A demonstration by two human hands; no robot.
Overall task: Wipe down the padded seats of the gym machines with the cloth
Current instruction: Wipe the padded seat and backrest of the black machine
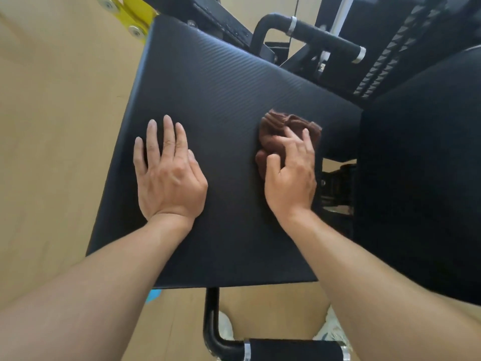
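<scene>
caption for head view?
Right hand presses brown cloth on black padded seat; left hand rests flat.

Brown cloth [282, 127] bunched on black ribbed seat pad [221, 105] — right side.

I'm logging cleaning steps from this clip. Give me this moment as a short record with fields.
surface: black padded seat
tool: brown cloth, bunched, on the seat near its right edge
right hand: pressing on the cloth, fingers curled over it
left hand: flat on the seat, fingers spread, holding nothing
nearby: black grip handle beyond the seat
floor: tan
</scene>
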